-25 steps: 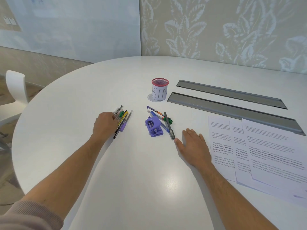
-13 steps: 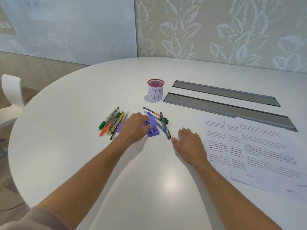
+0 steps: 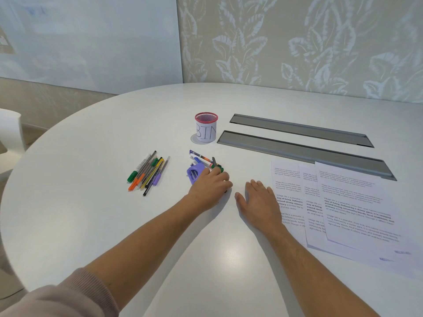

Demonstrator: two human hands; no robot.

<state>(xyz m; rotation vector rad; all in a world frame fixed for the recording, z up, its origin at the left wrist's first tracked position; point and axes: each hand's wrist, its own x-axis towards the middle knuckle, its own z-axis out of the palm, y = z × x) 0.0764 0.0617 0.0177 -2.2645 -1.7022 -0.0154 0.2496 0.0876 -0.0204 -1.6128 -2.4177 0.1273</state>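
Note:
My left hand (image 3: 210, 185) reaches over the small pile of pens (image 3: 201, 157) in the middle of the white table (image 3: 91, 156). Its fingers curl round a grey pen (image 3: 214, 160), whose tip sticks out above the knuckles. A purple hole punch (image 3: 194, 174) lies just left of that hand, partly hidden by it. My right hand (image 3: 258, 202) lies flat on the table, palm down, holding nothing. A row of coloured pens and markers (image 3: 148, 172) lies further left.
A red-rimmed mesh cup labelled BIN (image 3: 206, 128) stands behind the pens. Two long grey cable slots (image 3: 297, 149) run across the table to the right. Printed sheets (image 3: 348, 202) overlap at the right. A white chair (image 3: 10, 131) stands at the far left.
My left hand left the row of coloured pens, crossed rightward over the purple punch and closed on the grey pen. My right hand stayed flat in place.

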